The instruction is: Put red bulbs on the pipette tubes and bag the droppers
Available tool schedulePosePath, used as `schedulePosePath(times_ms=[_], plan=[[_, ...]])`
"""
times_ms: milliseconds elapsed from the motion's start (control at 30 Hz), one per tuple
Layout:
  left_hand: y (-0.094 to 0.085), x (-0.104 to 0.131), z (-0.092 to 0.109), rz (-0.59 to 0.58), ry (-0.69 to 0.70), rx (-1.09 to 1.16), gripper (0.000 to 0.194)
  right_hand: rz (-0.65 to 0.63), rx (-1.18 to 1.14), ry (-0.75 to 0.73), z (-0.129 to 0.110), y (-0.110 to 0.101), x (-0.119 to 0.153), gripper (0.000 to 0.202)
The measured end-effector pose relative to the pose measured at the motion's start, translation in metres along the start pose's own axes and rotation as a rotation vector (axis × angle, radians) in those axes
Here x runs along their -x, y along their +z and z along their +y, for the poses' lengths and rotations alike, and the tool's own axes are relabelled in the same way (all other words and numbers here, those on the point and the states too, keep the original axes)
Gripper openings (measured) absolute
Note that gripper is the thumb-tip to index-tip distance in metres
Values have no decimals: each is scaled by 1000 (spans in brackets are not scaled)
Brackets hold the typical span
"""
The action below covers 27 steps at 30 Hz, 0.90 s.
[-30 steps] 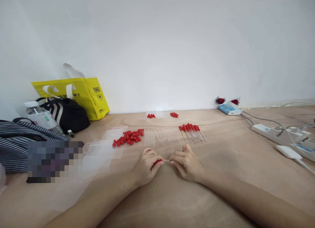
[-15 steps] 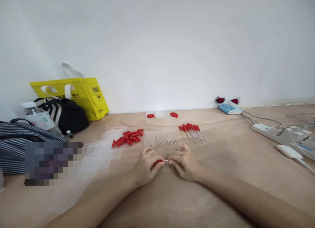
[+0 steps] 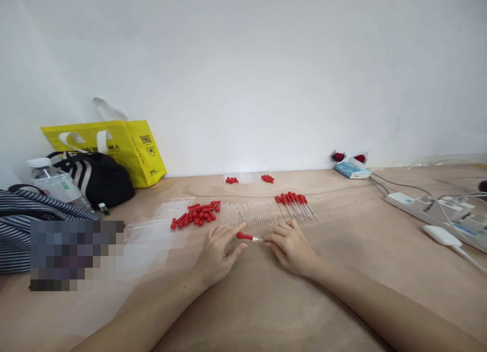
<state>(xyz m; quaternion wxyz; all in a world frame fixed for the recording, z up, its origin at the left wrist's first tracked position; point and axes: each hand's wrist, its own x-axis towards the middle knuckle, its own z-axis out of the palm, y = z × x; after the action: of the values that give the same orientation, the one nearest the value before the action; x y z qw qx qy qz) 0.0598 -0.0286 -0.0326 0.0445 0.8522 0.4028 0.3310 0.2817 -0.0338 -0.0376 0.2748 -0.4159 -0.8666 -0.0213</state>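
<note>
Pinched in my right hand [image 3: 291, 246] is the clear stem of a dropper, its red rubber bulb [image 3: 244, 236] pointing left. My left hand [image 3: 220, 250] is open beside the bulb, thumb and fingers apart. Loose red bulbs [image 3: 198, 214] lie in a pile on clear plastic bags, beyond my left hand. Thin clear tubes [image 3: 256, 212] are laid out in a row right of the pile. Beyond my right hand rest several droppers with red bulbs fitted [image 3: 297, 205].
Two small groups of red bulbs [image 3: 232, 180] lie near the wall. At left stand a yellow bag [image 3: 140, 154], a black bag [image 3: 102, 179], a bottle [image 3: 57, 184] and a striped bag [image 3: 23, 220]. A blue packet [image 3: 353, 170] and a power strip [image 3: 403, 203] with cables are right.
My left hand has let go of the red bulb and opened, moving slightly left. The bulb, hidden in its fingers before, now shows on the stem in my right hand.
</note>
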Motion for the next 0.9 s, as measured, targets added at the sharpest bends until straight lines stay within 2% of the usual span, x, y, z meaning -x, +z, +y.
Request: schedulePosePath(times_ms=[100, 200, 333, 467, 667, 800, 900], plan=[[-5, -1, -5, 91, -105, -69, 41, 23, 69, 288, 18, -1, -8, 22], [-5, -2, -11, 92, -156, -99, 39, 30, 143, 557, 38, 0, -21, 24], [-5, -3, -12, 60, -172, -111, 35, 1, 254, 741, 55, 6, -38, 30], [-6, -3, -10, 33, -199, -136, 28, -18, 351, 776, 62, 16, -47, 34], [-6, -3, -11, -7, -209, -183, 19, 23, 350, 765, 66, 19, -49, 25], [-13, -8, -21, 26, -271, -272, 17, 35, 311, 719, 60, 18, -51, 24], [-24, -14, -35, 79, -363, -381, 15, -26, 287, 732, 52, 19, -56, 27]])
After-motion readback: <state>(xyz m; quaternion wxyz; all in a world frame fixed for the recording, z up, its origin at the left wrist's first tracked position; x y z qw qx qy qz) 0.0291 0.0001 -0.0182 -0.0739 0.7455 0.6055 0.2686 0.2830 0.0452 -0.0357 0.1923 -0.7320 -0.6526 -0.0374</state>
